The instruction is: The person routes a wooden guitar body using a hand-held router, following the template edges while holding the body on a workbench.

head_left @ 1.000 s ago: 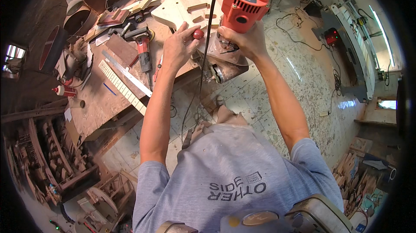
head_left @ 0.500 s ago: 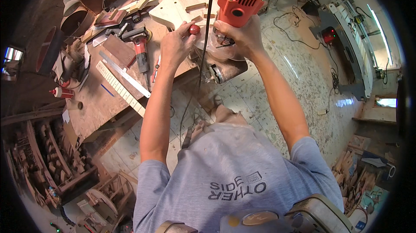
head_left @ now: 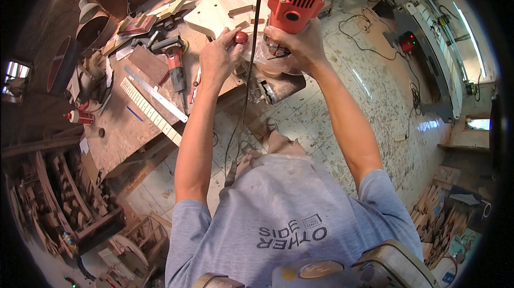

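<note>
An orange router (head_left: 295,7) stands upright over the near right part of a pale wooden guitar body (head_left: 222,9) with routed cavities. My right hand (head_left: 308,47) is wrapped round the lower part of the router, above its clear base (head_left: 270,60). On the other side, my left hand (head_left: 217,60) has its fingers closed about a round red knob (head_left: 241,37) beside the base. Whether the bit touches the wood is hidden by the router and my hands. A black cable (head_left: 250,68) hangs down between my forearms.
On the workbench (head_left: 115,141) to the left lie a red and grey angle grinder (head_left: 175,66), a metal ruler (head_left: 163,101), a slotted fretboard (head_left: 147,108), a blue pencil (head_left: 134,113) and a red-capped bottle (head_left: 80,118). A wooden rack of offcuts (head_left: 59,197) stands at lower left.
The whole view has shifted very slightly. Both hands keep their hold, and the router and guitar body show no clear movement.
</note>
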`<state>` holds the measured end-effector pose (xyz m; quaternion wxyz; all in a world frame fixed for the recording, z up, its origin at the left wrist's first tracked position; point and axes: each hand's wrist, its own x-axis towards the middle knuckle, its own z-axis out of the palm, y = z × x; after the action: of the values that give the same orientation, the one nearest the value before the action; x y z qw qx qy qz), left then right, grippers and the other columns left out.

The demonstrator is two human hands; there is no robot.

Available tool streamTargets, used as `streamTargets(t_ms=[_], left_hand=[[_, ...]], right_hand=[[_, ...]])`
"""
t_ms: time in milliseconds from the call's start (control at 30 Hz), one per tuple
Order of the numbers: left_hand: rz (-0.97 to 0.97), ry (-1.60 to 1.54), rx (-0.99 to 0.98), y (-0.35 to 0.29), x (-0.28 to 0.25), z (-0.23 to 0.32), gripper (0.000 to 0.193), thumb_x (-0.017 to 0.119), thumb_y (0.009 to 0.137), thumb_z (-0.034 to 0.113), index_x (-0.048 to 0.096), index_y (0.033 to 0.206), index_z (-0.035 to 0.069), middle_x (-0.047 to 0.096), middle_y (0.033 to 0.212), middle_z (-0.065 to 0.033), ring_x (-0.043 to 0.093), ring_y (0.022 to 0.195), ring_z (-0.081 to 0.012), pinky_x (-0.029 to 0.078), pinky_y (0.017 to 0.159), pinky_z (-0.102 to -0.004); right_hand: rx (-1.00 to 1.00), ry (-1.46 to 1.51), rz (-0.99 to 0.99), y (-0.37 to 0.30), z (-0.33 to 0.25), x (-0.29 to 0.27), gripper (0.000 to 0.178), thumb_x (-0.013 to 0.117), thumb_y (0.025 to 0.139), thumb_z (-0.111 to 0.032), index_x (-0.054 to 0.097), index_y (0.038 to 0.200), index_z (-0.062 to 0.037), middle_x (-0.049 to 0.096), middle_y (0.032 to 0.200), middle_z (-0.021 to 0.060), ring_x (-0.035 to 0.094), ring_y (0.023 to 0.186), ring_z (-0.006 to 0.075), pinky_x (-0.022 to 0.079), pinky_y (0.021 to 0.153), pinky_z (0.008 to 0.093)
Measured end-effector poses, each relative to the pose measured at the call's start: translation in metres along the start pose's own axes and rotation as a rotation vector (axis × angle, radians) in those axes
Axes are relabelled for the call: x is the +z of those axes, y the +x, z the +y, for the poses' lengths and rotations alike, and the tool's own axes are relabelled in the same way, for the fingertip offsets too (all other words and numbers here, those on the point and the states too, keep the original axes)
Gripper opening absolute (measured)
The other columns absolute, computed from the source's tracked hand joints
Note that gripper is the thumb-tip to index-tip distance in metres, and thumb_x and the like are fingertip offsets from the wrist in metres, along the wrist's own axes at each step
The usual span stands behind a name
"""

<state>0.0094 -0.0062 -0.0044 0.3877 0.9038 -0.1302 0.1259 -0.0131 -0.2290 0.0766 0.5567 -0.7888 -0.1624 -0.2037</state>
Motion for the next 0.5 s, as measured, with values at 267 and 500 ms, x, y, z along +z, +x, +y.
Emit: streamTargets(t_ms=[267, 500], left_hand=[[-0.070, -0.114, 0.014, 0.002, 0.003, -0.004, 0.050, 0.075, 0.090, 0.017, 0.072, 0.140, 0.017, 0.065, 0.144, -0.0226, 0.069, 0.128, -0.0270, 0.057, 0.099, -0.0359], [-0.144, -0.207, -0.040, 0.000, -0.006, 0.002, 0.052, 0.074, 0.086, 0.012, 0.073, 0.138, 0.015, 0.058, 0.150, -0.0284, 0.066, 0.133, -0.0298, 0.057, 0.099, -0.0365]], right_hand=[[0.041, 0.052, 0.042, -0.009, 0.006, -0.001, 0.046, 0.095, 0.073, -0.032, 0.074, 0.105, -0.0056, 0.079, 0.094, 0.0030, 0.075, 0.085, 0.0149, 0.060, 0.076, 0.0325], [0.066, 0.011, 0.046, -0.020, -0.008, -0.001, 0.047, 0.094, 0.073, -0.031, 0.074, 0.109, -0.0059, 0.079, 0.094, 0.0035, 0.075, 0.087, 0.0149, 0.060, 0.078, 0.0321]])
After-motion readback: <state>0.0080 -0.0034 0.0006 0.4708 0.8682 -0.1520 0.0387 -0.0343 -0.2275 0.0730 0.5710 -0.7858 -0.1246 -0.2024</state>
